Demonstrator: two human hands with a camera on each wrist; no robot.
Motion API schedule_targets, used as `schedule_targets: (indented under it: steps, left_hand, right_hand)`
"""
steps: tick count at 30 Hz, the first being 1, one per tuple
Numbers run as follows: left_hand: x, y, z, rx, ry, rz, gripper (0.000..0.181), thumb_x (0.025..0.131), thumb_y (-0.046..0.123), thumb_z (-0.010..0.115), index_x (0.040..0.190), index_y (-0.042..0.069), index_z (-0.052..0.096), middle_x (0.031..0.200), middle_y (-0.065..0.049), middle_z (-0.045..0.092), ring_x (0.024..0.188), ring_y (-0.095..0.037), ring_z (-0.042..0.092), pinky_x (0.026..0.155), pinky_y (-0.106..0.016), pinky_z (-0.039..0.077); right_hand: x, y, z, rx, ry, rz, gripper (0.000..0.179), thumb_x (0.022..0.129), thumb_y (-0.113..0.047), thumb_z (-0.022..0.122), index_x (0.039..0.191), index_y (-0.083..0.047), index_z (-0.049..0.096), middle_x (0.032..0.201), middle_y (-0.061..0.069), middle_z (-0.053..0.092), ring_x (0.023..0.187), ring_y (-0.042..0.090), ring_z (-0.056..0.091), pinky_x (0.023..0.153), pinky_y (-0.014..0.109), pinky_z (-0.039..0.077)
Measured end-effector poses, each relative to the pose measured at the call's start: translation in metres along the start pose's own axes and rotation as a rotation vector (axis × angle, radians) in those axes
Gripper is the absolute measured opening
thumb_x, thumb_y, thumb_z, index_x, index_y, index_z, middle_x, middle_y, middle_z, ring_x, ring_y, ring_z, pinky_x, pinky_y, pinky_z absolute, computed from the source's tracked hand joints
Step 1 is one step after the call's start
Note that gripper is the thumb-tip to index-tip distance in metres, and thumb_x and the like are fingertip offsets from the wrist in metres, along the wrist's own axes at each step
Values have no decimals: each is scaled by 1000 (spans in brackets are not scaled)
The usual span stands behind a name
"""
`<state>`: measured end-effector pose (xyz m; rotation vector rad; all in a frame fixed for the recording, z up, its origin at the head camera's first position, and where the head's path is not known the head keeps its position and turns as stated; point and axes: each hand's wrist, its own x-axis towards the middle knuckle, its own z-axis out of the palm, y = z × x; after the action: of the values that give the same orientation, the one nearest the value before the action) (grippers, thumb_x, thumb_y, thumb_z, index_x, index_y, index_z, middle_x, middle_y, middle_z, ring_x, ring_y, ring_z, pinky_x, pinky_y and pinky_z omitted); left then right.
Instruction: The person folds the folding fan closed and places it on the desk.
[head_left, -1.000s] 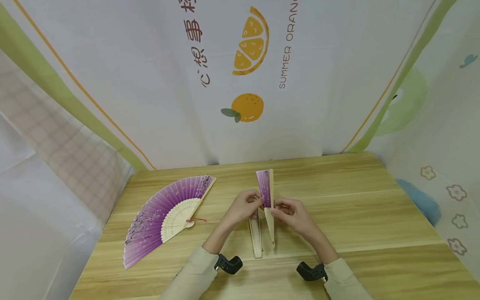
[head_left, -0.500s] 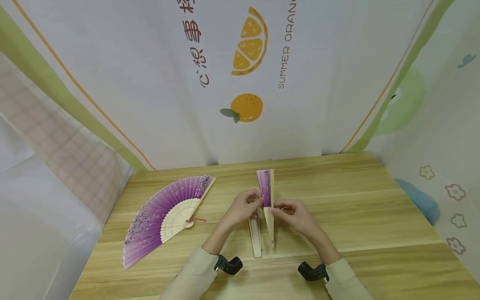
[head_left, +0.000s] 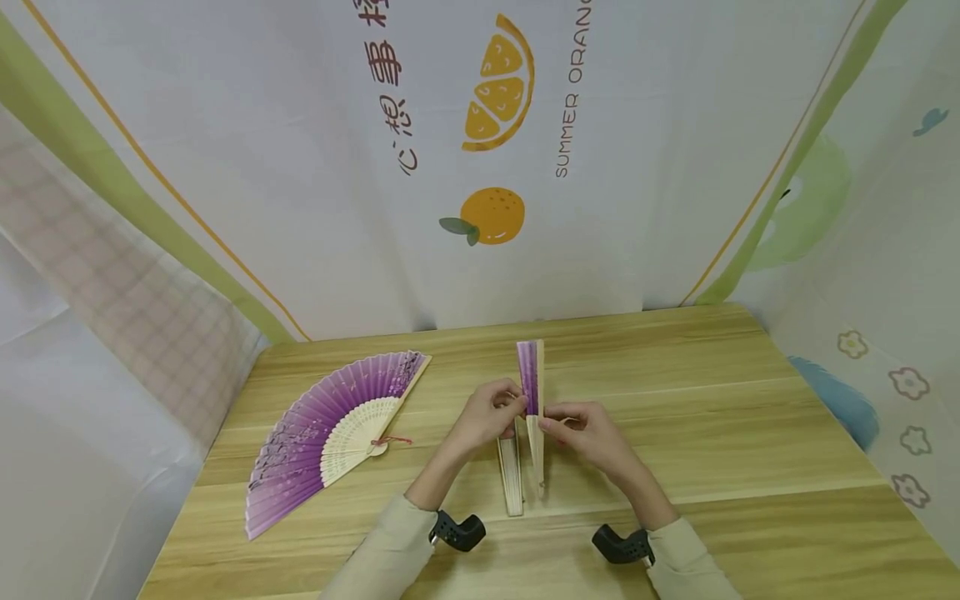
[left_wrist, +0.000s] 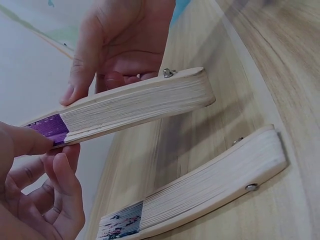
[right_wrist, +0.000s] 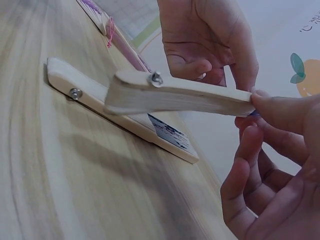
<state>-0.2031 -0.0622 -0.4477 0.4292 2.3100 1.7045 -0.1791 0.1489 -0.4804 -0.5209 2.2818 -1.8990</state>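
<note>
My left hand (head_left: 491, 410) and right hand (head_left: 585, 425) hold a nearly closed purple folding fan (head_left: 533, 433) between them, above the table. The left thumb and fingers pinch the fan's left side at the purple cloth. On its other side, my right thumb and fingers grip the pale outer rib. In the left wrist view, the fan's stacked ribs (left_wrist: 140, 105) and its metal pivot pin (left_wrist: 168, 73) point away from the left hand. A second folded fan (left_wrist: 215, 182), with dark patterned cloth, lies on the table under the held one. My left hand partly covers it in the head view.
A spread purple fan (head_left: 330, 446) with a red cord (head_left: 393, 440) lies on the left of the wooden table (head_left: 750, 450). Behind the table hangs a white curtain (head_left: 615, 208) with orange prints.
The held fan has narrowed a little, its right rib drawn in towards the left. My right hand has shifted slightly left with it, while the left hand stays put.
</note>
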Motion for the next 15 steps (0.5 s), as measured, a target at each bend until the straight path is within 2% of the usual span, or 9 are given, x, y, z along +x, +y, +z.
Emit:
schedule_targets:
  steps: [7, 12, 15]
  left_hand:
    - [1, -1, 0, -8, 15, -6, 13, 103, 12, 61, 100, 1, 68, 88, -22, 68, 54, -14, 49, 54, -31, 51]
    - [1, -1, 1, -11, 24, -13, 13, 103, 12, 61, 101, 1, 68, 90, -24, 68, 55, -14, 49, 54, -30, 51]
    - [1, 0, 1, -14, 22, -11, 14, 103, 12, 61, 101, 0, 68, 90, -25, 68, 53, -15, 50, 53, -30, 50]
  right_hand:
    - [-1, -2, 1, 47, 4, 51, 22, 99, -15, 69, 110, 4, 72, 101, 20, 68, 83, 31, 61, 70, 33, 54]
    - [-2, -1, 0, 87, 14, 28, 20, 99, -11, 68, 108, 6, 71, 99, 22, 66, 83, 32, 61, 70, 32, 54]
    - [-2, 0, 1, 96, 17, -1, 18, 99, -10, 68, 106, 6, 72, 94, 26, 63, 77, 26, 58, 66, 31, 52]
